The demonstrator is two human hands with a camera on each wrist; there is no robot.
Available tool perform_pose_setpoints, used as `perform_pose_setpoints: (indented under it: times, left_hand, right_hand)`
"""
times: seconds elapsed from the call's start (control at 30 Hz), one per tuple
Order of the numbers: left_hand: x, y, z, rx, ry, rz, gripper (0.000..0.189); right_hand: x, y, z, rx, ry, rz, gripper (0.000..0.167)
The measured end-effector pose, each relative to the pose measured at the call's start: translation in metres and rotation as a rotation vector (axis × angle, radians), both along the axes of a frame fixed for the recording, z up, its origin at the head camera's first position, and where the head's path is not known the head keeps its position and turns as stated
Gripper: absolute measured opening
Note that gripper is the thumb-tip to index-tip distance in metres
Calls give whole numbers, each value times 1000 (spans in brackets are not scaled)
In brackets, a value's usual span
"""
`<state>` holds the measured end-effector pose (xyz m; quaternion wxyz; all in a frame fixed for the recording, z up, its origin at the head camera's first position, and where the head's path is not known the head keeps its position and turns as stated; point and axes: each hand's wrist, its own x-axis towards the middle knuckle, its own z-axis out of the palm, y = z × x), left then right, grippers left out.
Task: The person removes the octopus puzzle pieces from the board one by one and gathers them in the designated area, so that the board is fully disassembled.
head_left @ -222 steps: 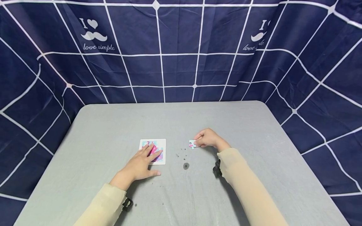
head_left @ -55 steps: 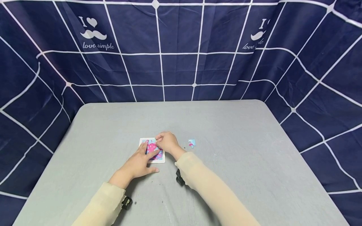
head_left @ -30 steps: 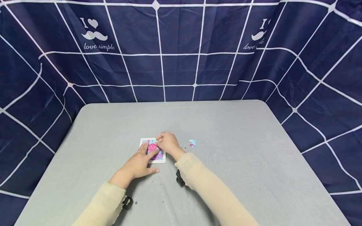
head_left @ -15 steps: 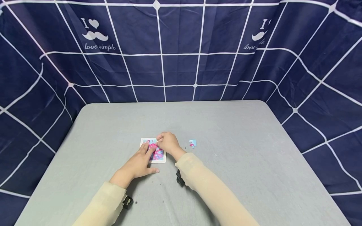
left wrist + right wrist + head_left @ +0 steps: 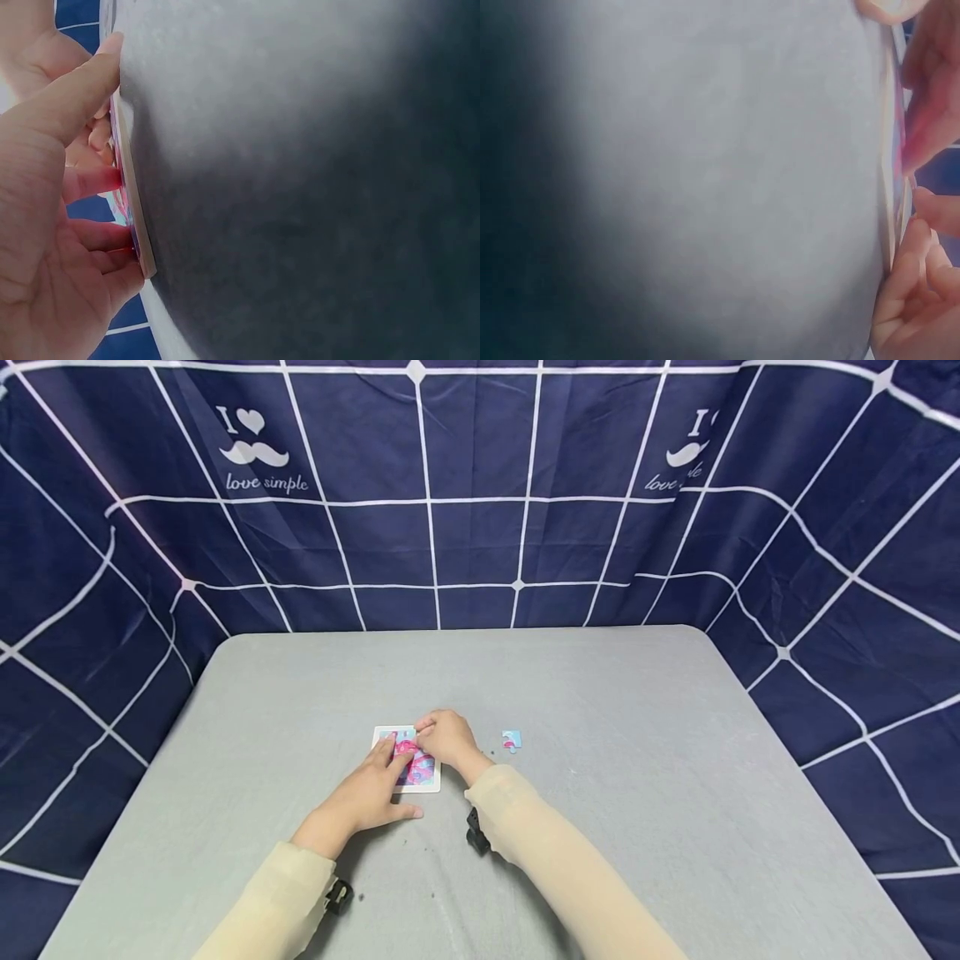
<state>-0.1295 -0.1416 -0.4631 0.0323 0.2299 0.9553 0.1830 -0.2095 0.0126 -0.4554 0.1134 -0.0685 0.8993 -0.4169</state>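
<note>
A small white-framed jigsaw puzzle [image 5: 418, 770] with a pink and blue picture lies on the grey table. My left hand [image 5: 360, 793] rests on its left part, fingers spread, with the thumb out on the tabletop; in the left wrist view the fingertips [image 5: 112, 178] press on the picture by the frame's edge. At the upper right corner my right hand [image 5: 447, 739] pinches a puzzle piece between thumb and fingers, the piece mostly hidden by them. The right wrist view has its thumb and finger meeting at the board's edge [image 5: 889, 180]. A loose blue and pink piece [image 5: 512, 741] lies to the right.
The grey table [image 5: 637, 718] has a few small dark specks near the puzzle. Dark blue curtains [image 5: 480, 543] with white grid lines stand along the back and both sides. A black wrist camera [image 5: 339, 897] sits at the left sleeve, another [image 5: 477, 832] at the right.
Over seven seconds, my right hand has moved left from beside the loose piece to the puzzle's upper right corner. Lately both hands hold almost still; a left finger has shifted slightly on the picture.
</note>
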Motion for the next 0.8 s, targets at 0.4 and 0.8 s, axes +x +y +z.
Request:
perform_pose_setpoints:
  times: [0.4, 0.8]
  left_hand:
    - [0, 1, 1, -5, -31, 16, 93]
    - [0, 1, -1, -3, -29, 23, 92]
  right_hand:
    - [-4, 13, 6, -163, -94, 10, 17]
    - [-8, 33, 12, -270, -183, 4, 16]
